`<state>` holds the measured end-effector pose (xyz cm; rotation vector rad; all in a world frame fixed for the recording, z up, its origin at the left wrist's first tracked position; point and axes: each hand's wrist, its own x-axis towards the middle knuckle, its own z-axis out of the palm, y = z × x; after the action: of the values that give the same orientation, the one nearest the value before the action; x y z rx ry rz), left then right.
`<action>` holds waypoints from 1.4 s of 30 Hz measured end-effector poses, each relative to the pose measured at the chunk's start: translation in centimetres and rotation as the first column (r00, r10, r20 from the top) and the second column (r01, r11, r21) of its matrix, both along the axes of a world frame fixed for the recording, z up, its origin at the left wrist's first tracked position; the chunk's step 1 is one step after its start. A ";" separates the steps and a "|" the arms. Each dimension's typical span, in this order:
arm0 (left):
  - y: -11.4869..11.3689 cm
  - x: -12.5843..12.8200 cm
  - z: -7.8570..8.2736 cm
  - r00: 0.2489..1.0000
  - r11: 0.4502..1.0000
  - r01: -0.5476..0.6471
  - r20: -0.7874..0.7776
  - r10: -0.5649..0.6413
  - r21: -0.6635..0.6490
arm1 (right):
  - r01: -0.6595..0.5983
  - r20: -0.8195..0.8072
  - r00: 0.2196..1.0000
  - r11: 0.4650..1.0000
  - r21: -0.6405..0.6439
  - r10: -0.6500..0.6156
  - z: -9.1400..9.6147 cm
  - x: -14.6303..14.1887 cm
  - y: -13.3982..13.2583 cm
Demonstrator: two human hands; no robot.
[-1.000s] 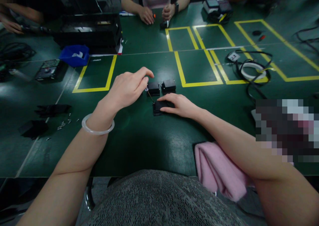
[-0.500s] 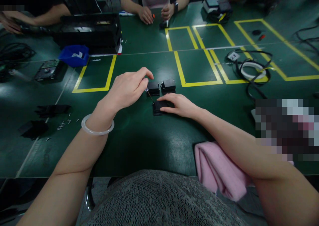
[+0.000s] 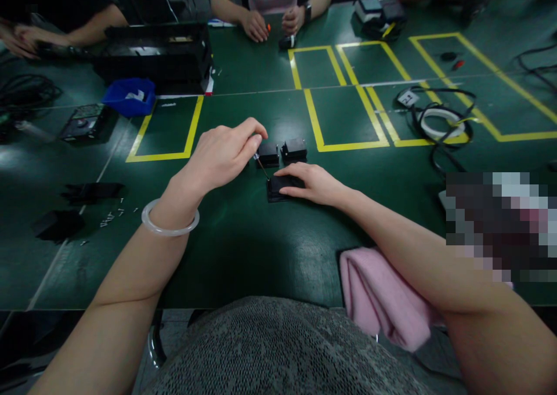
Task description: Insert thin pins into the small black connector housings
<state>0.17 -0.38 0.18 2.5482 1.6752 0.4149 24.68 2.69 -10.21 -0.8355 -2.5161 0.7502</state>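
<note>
My left hand [image 3: 224, 154] is closed around a small screwdriver [image 3: 261, 166], whose thin shaft slants down to a flat black part [image 3: 277, 187] on the green table [image 3: 243, 238]. My right hand [image 3: 314, 183] lies on that black part with its fingers pressed on it, holding it down. Two small black blocks [image 3: 282, 151] stand side by side just beyond the part, close to my left fingertips. A pale bangle sits on my left wrist.
A pink cloth [image 3: 378, 296] hangs at the near table edge. Black pieces and several small screws [image 3: 111, 215] lie at the left. A blue bin [image 3: 129, 96], a black case [image 3: 152, 53], coiled cables [image 3: 439, 122] and yellow floor-tape boxes lie farther back. Other people's hands work at the far side.
Nothing has visibly moved in my own hands. A person at the far left has shifted their arms a little.
</note>
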 end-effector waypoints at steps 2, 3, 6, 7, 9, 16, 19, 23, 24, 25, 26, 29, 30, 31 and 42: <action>-0.1 0.0 0.1 1.000 1.000 0.000 0.000 0.000 -0.013 | -0.004 -0.008 1.000 1.000 -0.001 0.004 0.0 0.0 0.0; -0.1 0.1 0.2 1.000 1.000 -0.001 -0.001 0.001 -0.018 | -0.006 -0.011 1.000 1.000 -0.001 0.006 0.0 0.0 0.0; -0.2 0.1 0.3 1.000 1.000 -0.003 -0.002 0.003 -0.023 | -0.009 -0.014 1.000 1.000 -0.002 0.009 0.0 0.0 0.0; -0.2 0.1 0.3 1.000 1.000 -0.004 -0.003 0.004 -0.019 | -0.008 -0.013 1.000 1.000 -0.002 0.008 0.0 0.0 0.0; -0.1 0.1 0.2 1.000 1.000 -0.003 -0.004 0.003 -0.009 | -0.008 -0.012 1.000 1.000 -0.002 0.008 0.1 0.0 0.0; -0.2 0.2 0.3 1.000 1.000 0.013 -0.012 -0.013 -0.011 | -0.009 -0.011 1.000 1.000 0.001 0.009 0.1 0.0 0.0; -0.2 0.2 0.3 1.000 1.000 0.013 -0.028 -0.013 -0.018 | -0.010 -0.010 1.000 1.000 -0.003 0.010 0.1 -0.1 0.0; -0.2 0.1 0.2 1.000 1.000 0.007 -0.028 -0.007 -0.007 | -0.014 -0.017 1.000 1.000 0.000 0.014 0.0 -0.1 0.0; -0.2 0.0 0.2 1.000 1.000 0.006 -0.025 -0.006 -0.003 | -0.014 -0.019 1.000 1.000 0.003 0.014 -0.1 -0.1 0.1; -0.2 0.0 0.2 1.000 1.000 0.005 -0.024 -0.005 -0.001 | -0.015 -0.019 1.000 1.000 0.005 0.015 -0.1 0.0 0.1; -0.2 0.1 0.2 1.000 1.000 0.003 -0.023 -0.003 0.000 | -0.015 -0.019 1.000 1.000 0.007 0.015 -0.1 0.0 0.1; -0.1 0.1 0.2 1.000 1.000 -0.002 -0.020 0.002 0.000 | -0.016 -0.015 1.000 1.000 0.009 0.016 -0.1 0.0 0.1; -0.1 0.2 0.2 1.000 1.000 -0.003 -0.017 0.003 -0.001 | -0.016 -0.012 1.000 1.000 0.008 0.016 -0.1 0.0 0.1; -0.1 0.2 0.2 1.000 1.000 -0.004 -0.013 0.004 -0.003 | -0.016 -0.009 1.000 1.000 0.008 0.016 -0.1 0.0 0.1; -0.3 0.1 0.2 1.000 1.000 0.018 0.000 -0.018 -0.007 | -0.013 -0.005 1.000 1.000 0.003 0.013 0.1 0.0 0.0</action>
<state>0.26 -0.65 0.40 2.5563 1.6502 0.4074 24.70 2.72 -10.15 -0.8158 -2.5200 0.7515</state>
